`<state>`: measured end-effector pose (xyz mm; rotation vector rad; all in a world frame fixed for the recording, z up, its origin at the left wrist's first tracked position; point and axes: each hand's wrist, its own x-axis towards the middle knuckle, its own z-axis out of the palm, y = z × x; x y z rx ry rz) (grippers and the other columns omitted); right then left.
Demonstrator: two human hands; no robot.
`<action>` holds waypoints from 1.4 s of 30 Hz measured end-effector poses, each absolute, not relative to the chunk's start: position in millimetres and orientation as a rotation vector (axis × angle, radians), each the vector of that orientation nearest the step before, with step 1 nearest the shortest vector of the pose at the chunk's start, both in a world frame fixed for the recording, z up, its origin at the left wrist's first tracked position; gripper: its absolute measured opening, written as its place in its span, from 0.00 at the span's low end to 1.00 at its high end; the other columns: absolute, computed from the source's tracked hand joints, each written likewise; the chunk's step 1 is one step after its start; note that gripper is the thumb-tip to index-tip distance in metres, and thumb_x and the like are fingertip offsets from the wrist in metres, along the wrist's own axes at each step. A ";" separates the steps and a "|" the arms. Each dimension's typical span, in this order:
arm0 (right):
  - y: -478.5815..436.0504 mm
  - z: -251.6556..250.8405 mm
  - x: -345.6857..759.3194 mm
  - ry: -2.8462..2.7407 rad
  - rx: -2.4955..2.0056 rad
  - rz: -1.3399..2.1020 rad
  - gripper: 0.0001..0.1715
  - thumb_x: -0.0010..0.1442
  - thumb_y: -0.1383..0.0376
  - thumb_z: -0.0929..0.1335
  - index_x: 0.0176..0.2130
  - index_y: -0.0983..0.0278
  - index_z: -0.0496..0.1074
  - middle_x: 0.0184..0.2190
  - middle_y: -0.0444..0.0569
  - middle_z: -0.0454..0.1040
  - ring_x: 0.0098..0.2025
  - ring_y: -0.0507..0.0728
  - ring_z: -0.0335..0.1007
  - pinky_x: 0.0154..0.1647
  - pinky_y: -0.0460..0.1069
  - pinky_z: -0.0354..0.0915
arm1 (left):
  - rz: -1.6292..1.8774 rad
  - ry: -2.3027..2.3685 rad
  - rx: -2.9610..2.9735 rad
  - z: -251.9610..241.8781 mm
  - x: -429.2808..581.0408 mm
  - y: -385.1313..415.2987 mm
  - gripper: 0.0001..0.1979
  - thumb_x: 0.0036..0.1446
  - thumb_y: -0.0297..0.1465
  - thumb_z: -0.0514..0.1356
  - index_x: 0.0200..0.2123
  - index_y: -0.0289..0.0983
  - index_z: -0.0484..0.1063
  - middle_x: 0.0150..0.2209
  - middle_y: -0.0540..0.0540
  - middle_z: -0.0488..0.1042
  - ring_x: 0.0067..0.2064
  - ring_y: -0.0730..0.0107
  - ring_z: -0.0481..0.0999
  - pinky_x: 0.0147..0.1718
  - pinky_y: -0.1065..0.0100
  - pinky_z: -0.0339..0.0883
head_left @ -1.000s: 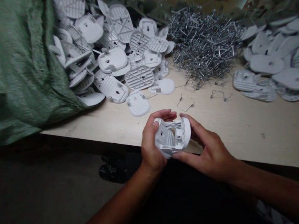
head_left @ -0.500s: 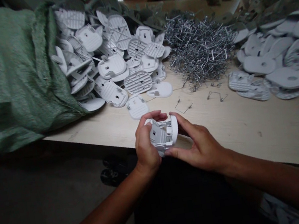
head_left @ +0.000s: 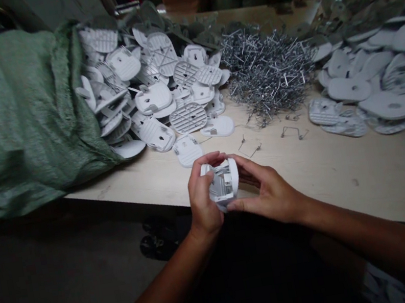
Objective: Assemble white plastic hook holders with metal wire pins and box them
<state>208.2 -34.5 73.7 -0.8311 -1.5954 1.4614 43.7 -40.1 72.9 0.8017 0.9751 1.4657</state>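
Two hands meet over the near edge of the tabletop [head_left: 346,174] in the head view, both closed on one white plastic assembly [head_left: 223,181]. The left hand [head_left: 201,201] wraps its fingers [head_left: 207,160] over the top and left side. The right hand [head_left: 272,194] pinches the rounded right side, thumb below. The assembly is held just above the tabletop edge, its ribbed inside facing up.

Behind it, a single white plate [head_left: 187,150] lies flat, and two loose wire clips [head_left: 250,146] lie just to its right. A green woven sack [head_left: 13,110] on the left spills a pile of white plates [head_left: 153,87]. A heap of wire clips [head_left: 266,71] sits in the middle, and more white plates [head_left: 380,75] are spread at the right.
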 end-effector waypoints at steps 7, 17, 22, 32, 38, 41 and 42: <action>-17.7 72.4 232.0 -2.133 -0.891 1.024 0.56 0.61 0.61 0.80 0.78 0.52 0.58 0.73 0.56 0.68 0.72 0.69 0.67 0.72 0.68 0.66 | 1.228 1.179 1.032 45.5 19.9 -32.5 0.22 0.56 0.28 0.65 0.55 0.38 0.80 0.53 0.42 0.83 0.56 0.51 0.81 0.59 0.55 0.71; 20.7 52.6 287.2 -1.864 -1.539 0.505 0.29 0.65 0.56 0.76 0.61 0.63 0.80 0.52 0.59 0.84 0.47 0.66 0.83 0.54 0.64 0.77 | 1.133 1.448 1.431 35.0 -28.0 -13.7 0.23 0.59 0.28 0.67 0.59 0.40 0.77 0.54 0.38 0.82 0.53 0.54 0.82 0.57 0.51 0.74; 38.0 29.9 292.4 -1.769 -1.530 0.619 0.14 0.65 0.57 0.73 0.43 0.63 0.86 0.44 0.55 0.86 0.46 0.64 0.82 0.53 0.60 0.74 | 0.684 1.363 1.870 56.9 -36.9 -18.1 0.32 0.61 0.26 0.62 0.69 0.43 0.70 0.63 0.39 0.77 0.54 0.54 0.83 0.59 0.49 0.74; -4.2 73.9 325.2 -1.343 -1.586 1.104 0.22 0.53 0.48 0.82 0.37 0.63 0.87 0.29 0.51 0.82 0.29 0.57 0.76 0.31 0.50 0.71 | 0.240 1.302 2.145 79.1 9.2 0.6 0.32 0.63 0.40 0.70 0.68 0.39 0.70 0.62 0.37 0.78 0.59 0.45 0.80 0.57 0.51 0.74; -47.3 87.6 333.1 -1.267 -1.674 1.142 0.21 0.53 0.49 0.84 0.36 0.63 0.87 0.28 0.51 0.82 0.28 0.56 0.75 0.31 0.49 0.70 | 0.358 1.327 2.148 74.0 41.1 13.8 0.38 0.62 0.42 0.72 0.71 0.39 0.65 0.55 0.38 0.81 0.50 0.51 0.83 0.48 0.57 0.74; -63.1 85.8 326.7 -1.224 -1.661 1.308 0.19 0.55 0.50 0.83 0.35 0.63 0.87 0.26 0.51 0.81 0.27 0.55 0.74 0.30 0.48 0.69 | 0.554 1.371 2.063 82.1 37.0 -6.8 0.31 0.65 0.38 0.69 0.68 0.41 0.68 0.49 0.44 0.82 0.40 0.62 0.82 0.42 0.62 0.73; -66.3 84.6 322.4 -1.204 -1.645 1.379 0.19 0.55 0.51 0.83 0.35 0.63 0.87 0.26 0.50 0.81 0.27 0.54 0.74 0.30 0.48 0.69 | 0.605 1.334 2.047 84.7 36.4 -15.5 0.26 0.67 0.36 0.67 0.66 0.41 0.71 0.48 0.45 0.81 0.38 0.65 0.81 0.41 0.64 0.72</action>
